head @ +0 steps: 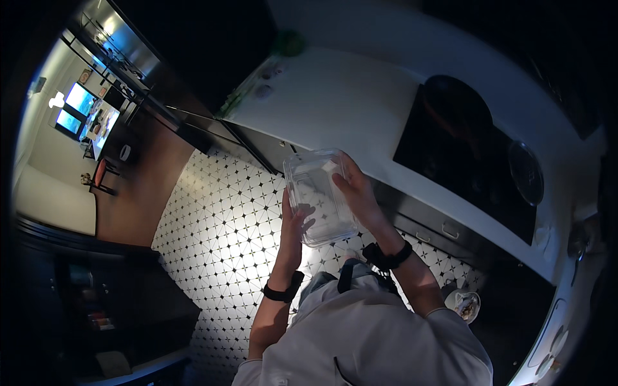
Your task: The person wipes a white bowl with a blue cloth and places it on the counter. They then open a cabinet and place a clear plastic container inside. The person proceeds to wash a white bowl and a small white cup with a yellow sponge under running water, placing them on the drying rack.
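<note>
Both of my hands hold a clear, rectangular lidded container [321, 200] in front of my body, above the patterned floor. My left hand [293, 224] grips its lower left side, with the thumb on the face turned to me. On the upper right side, my right hand [355, 188] has its thumb over the edge. No contents can be made out through the clear walls. A dark band is on each wrist.
A white countertop [347, 96] runs along the right, its edge near my right hand. On it are a black cooktop [434, 159] with a dark pan [456, 103], and a glass lid [526, 172]. Below right stands a bin [466, 306]. Dark cabinets [96, 289] are at left.
</note>
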`<state>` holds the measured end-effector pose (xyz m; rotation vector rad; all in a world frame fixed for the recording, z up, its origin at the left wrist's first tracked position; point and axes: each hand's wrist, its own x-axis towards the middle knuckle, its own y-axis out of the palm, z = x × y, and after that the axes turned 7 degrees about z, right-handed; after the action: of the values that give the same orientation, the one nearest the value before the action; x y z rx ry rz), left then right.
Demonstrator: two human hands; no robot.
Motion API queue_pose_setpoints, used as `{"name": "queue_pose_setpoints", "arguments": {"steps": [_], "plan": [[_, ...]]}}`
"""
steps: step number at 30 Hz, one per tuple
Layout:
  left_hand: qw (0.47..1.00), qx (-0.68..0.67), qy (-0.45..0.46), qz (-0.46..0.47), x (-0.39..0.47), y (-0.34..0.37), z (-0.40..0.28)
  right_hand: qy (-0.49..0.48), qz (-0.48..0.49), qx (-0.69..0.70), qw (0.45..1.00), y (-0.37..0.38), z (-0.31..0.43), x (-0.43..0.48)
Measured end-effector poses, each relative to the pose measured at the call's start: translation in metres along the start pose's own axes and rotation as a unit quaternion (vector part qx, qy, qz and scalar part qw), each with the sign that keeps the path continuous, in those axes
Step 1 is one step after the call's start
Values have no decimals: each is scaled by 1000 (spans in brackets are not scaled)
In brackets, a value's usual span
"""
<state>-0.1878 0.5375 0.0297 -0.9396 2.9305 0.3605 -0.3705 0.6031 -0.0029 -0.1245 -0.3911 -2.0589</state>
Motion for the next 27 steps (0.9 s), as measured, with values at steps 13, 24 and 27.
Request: {"name": "queue_pose_setpoints", "arguments": {"steps": [13, 24, 27], "plan": [[980, -115, -68, 147, 174, -107, -9, 132, -148, -330, 923, 42, -23, 93], [938, -48, -144, 312, 183, -117, -11, 130, -347, -379, 848, 85, -10, 60], [925, -2, -149, 348, 163, -100, -7, 91, -399, -371, 833, 93, 3, 28]]}}
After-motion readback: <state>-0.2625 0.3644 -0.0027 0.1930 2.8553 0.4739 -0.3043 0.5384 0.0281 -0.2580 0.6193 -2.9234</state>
